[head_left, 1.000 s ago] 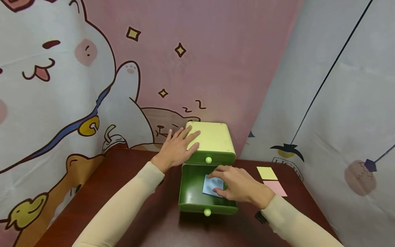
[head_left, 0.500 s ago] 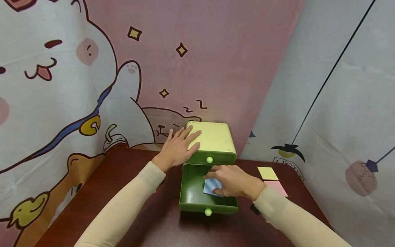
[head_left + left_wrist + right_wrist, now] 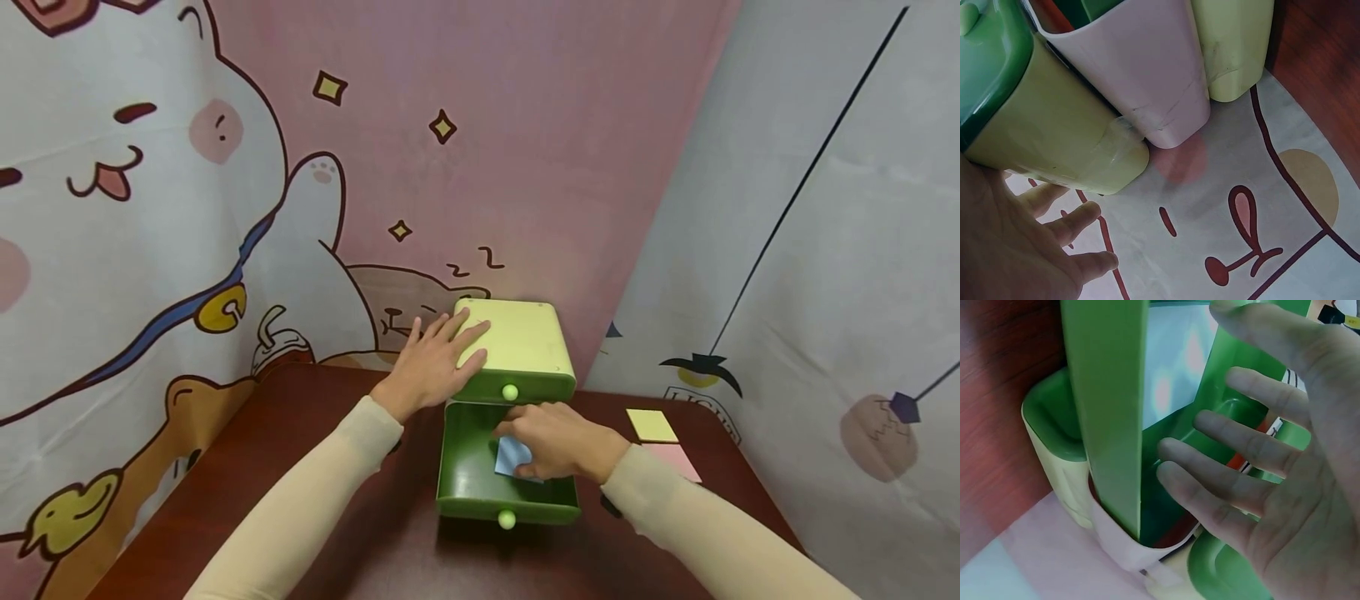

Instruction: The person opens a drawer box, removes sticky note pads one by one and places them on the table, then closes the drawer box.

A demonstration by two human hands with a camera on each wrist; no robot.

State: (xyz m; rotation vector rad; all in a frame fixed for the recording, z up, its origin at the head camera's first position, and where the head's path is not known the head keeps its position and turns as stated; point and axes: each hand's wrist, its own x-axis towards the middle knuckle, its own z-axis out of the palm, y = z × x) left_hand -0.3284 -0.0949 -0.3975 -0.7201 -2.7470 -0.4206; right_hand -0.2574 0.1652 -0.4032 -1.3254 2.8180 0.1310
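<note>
My left hand (image 3: 426,367) rests with fingers spread on the yellow top of a small drawer cabinet (image 3: 525,333). In the left wrist view its fingers lie on the cabinet's side of the hand, beside the yellow shell (image 3: 1066,144). A green drawer (image 3: 465,475) below stands pulled out, and a square blue sticky note (image 3: 510,458) lies in it. Over that note is my right hand (image 3: 566,442), fingers bent loosely and spread apart. The right wrist view has its thumb by a corner of the note (image 3: 1175,362); whether it touches I cannot tell.
Yellow sticky notes (image 3: 652,425) and pink sticky notes (image 3: 678,460) lie on the brown table (image 3: 337,500), right of the cabinet. A light green knob (image 3: 507,520) juts from the drawer's front. A cartoon-printed cloth (image 3: 562,167) hangs close behind.
My right hand has moved slightly left and deeper over the blue sticky note, covering more of it. My left hand stays in place on the cabinet.
</note>
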